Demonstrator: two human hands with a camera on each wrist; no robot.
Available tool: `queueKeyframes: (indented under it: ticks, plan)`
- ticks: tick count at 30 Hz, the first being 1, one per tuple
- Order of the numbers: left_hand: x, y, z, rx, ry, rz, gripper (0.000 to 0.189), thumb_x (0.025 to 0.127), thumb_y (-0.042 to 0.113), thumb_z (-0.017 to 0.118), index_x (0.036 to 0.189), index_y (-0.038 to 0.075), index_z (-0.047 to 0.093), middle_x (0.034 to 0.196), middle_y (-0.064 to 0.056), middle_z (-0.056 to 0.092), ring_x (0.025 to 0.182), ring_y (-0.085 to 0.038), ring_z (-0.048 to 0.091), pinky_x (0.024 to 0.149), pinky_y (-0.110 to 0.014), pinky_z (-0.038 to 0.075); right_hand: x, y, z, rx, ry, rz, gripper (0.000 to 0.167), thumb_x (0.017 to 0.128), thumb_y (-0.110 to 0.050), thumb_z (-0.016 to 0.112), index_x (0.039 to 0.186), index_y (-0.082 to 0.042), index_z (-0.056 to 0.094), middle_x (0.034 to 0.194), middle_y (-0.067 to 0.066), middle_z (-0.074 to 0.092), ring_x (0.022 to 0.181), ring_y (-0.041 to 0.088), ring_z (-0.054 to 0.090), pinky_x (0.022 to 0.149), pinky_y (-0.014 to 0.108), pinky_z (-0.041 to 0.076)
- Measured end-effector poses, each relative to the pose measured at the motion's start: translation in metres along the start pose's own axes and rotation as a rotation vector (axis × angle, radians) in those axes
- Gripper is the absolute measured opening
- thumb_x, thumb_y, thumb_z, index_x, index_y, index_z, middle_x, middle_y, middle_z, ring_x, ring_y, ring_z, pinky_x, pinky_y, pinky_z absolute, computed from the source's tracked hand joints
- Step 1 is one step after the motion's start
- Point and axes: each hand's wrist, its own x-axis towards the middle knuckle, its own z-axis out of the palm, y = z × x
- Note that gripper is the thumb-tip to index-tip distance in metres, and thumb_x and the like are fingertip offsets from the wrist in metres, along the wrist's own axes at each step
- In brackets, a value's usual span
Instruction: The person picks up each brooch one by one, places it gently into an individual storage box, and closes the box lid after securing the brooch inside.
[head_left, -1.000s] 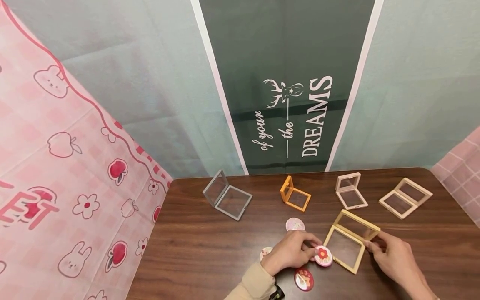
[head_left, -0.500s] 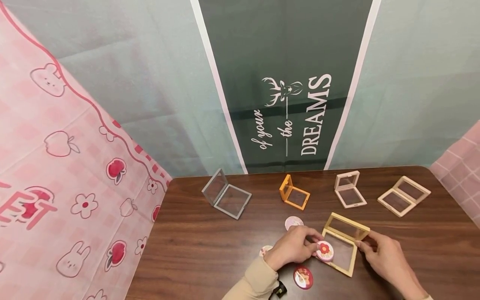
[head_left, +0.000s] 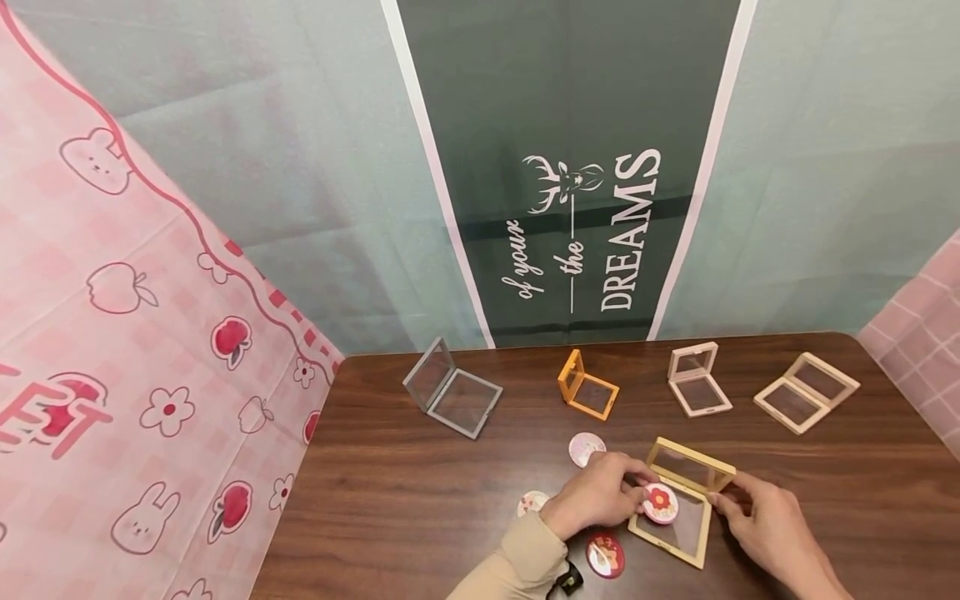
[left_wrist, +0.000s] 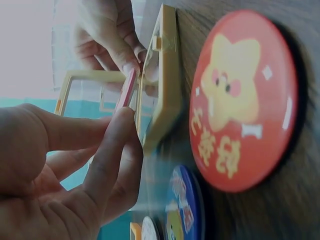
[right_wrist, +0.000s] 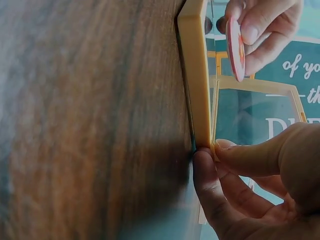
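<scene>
My left hand point(head_left: 603, 493) pinches a round button badge point(head_left: 661, 502) with a red flower between thumb and fingers. The badge is over the lower half of an open yellow display frame point(head_left: 669, 548) with clear film. My right hand point(head_left: 765, 521) grips that frame's right side near the hinge; in the right wrist view its thumb and forefinger point(right_wrist: 207, 175) pinch the corner. The frame's upper half stands tilted up. Around my left hand lie a red badge point(head_left: 605, 555), a pale pink badge point(head_left: 587, 448), a white patterned badge point(head_left: 532, 502) and a blue badge point(left_wrist: 186, 205).
Along the back of the brown table point(head_left: 360, 500) stand open hinged frames: a grey one point(head_left: 467, 403), an orange one point(head_left: 592, 397), a pale pink one point(head_left: 700, 395) and a cream one point(head_left: 797, 407). Printed cloths point(head_left: 187, 333) hang behind and at the sides.
The left hand has carried the flower badge rightward, from the frame's left edge to over its film. The right hand has brought the yellow frame left and a little nearer me.
</scene>
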Motion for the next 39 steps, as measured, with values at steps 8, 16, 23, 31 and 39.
queueKeyframes:
  ticks: [8,16,23,31,39]
  plan:
    - [-0.002,-0.014,-0.009,-0.065,0.019,-0.039,0.023,0.099,0.004,0.07,0.115,0.016,0.082,0.083,0.016,0.068,0.061,0.013,0.055,0.06,-0.009,0.048,0.0,0.004,-0.004,-0.003,-0.018,0.022,0.018,0.084,0.004,0.085,0.084,-0.008,0.072,0.076,0.002,0.074,0.065,-0.01,0.057,0.056,0.023,0.051]
    - [-0.004,-0.024,-0.02,-0.066,0.077,-0.123,0.022,0.097,0.003,0.072,0.108,0.018,0.084,0.078,0.015,0.067,0.062,0.007,0.055,0.056,-0.013,0.047,0.002,0.004,-0.008,-0.008,-0.058,0.045,0.014,0.087,0.002,0.084,0.086,-0.007,0.073,0.076,0.0,0.073,0.063,-0.002,0.061,0.058,0.025,0.052]
    - [-0.001,-0.02,-0.015,0.125,0.136,-0.13,0.019,0.095,0.008,0.074,0.105,0.02,0.084,0.077,0.016,0.067,0.071,0.008,0.051,0.061,-0.01,0.043,0.001,0.008,-0.008,-0.02,-0.043,0.036,0.017,0.085,0.003,0.085,0.085,-0.009,0.072,0.075,0.0,0.073,0.062,-0.002,0.061,0.056,0.025,0.051]
    - [0.001,-0.015,-0.011,0.309,0.197,-0.101,0.014,0.091,0.012,0.081,0.097,0.024,0.085,0.075,0.018,0.066,0.071,0.009,0.052,0.06,-0.007,0.04,0.0,0.009,-0.011,-0.006,-0.068,0.046,0.013,0.088,0.002,0.083,0.089,-0.006,0.073,0.075,-0.001,0.072,0.062,-0.001,0.061,0.056,0.025,0.05]
    - [0.002,-0.017,-0.013,0.309,0.222,-0.066,0.012,0.088,0.011,0.083,0.094,0.022,0.083,0.078,0.016,0.067,0.072,0.009,0.052,0.063,-0.007,0.04,-0.001,0.01,-0.012,0.001,-0.089,0.056,0.011,0.089,0.001,0.081,0.091,-0.006,0.073,0.075,-0.003,0.071,0.063,-0.002,0.06,0.056,0.025,0.05]
